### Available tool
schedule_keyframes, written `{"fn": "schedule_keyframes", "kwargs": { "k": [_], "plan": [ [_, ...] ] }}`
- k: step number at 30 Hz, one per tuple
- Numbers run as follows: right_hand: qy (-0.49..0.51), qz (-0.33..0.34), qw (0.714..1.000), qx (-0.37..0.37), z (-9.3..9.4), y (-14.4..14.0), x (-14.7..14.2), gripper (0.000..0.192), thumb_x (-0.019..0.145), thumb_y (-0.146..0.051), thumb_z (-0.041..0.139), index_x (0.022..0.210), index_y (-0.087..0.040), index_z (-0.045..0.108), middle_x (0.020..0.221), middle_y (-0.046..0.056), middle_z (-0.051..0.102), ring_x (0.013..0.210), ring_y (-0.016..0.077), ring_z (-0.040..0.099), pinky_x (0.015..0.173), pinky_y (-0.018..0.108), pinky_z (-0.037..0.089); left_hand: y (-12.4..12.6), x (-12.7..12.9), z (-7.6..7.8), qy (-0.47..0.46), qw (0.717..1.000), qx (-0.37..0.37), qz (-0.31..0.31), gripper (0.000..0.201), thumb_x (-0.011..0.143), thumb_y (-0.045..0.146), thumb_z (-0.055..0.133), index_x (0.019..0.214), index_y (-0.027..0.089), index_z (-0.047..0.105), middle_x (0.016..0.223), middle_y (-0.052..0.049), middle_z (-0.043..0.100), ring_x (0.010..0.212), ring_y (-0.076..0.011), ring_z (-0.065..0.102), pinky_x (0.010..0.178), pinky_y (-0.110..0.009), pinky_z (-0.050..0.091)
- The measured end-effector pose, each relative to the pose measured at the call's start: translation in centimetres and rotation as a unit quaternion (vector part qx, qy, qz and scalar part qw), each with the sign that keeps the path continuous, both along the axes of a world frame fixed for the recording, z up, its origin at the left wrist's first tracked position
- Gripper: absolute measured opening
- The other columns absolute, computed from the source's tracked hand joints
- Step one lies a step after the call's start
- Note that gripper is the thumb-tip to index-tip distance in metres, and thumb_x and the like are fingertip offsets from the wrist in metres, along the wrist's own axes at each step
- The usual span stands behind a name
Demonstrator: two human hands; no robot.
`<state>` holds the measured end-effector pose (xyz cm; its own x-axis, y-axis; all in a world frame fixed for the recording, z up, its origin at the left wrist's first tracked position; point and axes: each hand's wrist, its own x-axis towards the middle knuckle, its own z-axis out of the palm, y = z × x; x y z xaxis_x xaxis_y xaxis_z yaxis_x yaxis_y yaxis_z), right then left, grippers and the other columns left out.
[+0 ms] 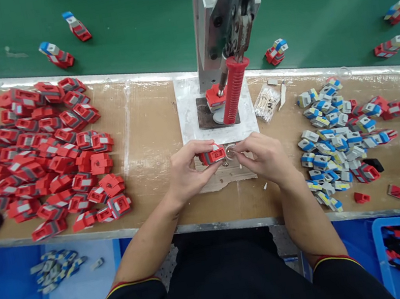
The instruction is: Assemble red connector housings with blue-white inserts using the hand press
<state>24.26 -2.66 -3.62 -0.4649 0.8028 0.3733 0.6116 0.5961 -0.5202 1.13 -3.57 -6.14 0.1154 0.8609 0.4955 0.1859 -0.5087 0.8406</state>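
Red piece (212, 155) in left grip (188, 169)

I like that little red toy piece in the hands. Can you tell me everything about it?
The red piece is small and blocky, seemingly plastic, with a pale grey patch on its side. It lies sideways just above the bench, below the press. The left hand pinches it by its left end, while the right hand holds a small silvery ring against its right end.

Black short sleeves (141, 296) edged with red-and-yellow trim, bare forearms.
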Motion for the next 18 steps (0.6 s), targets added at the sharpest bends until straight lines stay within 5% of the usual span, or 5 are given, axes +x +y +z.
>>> {"fn": "schedule_keyframes", "kwargs": {
  "k": [4,7,12,18],
  "plan": [
    [0.001,0.032,0.999,-0.017,0.0,0.0,-0.2,0.017,0.097,-0.016,0.062,0.082,-0.024,0.067,0.075,0.002,0.074,0.072,0.0174,0.067,0.064,0.03,0.05,0.1,0.0,-0.1,0.013,1.0,0.018,0.007,0.025,0.084,0.024,0.088,0.103,0.021,0.071,0.106,-0.008,0.081,0.1,-0.0204,0.079,0.087,-0.034,0.065],
    [0.129,0.005,0.991,-0.018,0.8,-0.5,0.0,0.014,0.094,-0.015,0.067,0.085,-0.025,0.068,0.078,0.001,0.077,0.069,0.0165,0.069,0.061,0.03,0.051,0.1,0.0,0.2,0.035,0.999,0.027,0.011,0.023,0.085,0.025,0.087,0.102,0.02,0.071,0.107,-0.009,0.081,0.098,-0.0207,0.08,0.081,-0.033,0.065],
    [0.351,-0.026,0.936,-0.016,1.5,-1.3,-1.0,0.009,0.094,-0.019,0.073,0.089,-0.026,0.07,0.081,0.001,0.081,0.067,0.0167,0.072,0.058,0.031,0.05,0.0,0.0,0.7,0.058,0.997,0.058,0.001,0.022,0.086,0.019,0.085,0.103,0.02,0.07,0.108,-0.009,0.081,0.099,-0.0208,0.08,0.083,-0.033,0.066],
    [0.353,0.0,0.935,-0.037,1.1,-1.6,-2.6,0.01,0.095,-0.018,0.073,0.09,-0.025,0.069,0.084,0.003,0.082,0.07,0.0179,0.076,0.057,0.031,0.053,0.0,0.1,0.7,0.064,0.996,0.068,-0.001,0.023,0.085,0.016,0.084,0.103,0.02,0.07,0.108,-0.009,0.081,0.099,-0.0203,0.08,0.082,-0.031,0.065]
  ]
}}
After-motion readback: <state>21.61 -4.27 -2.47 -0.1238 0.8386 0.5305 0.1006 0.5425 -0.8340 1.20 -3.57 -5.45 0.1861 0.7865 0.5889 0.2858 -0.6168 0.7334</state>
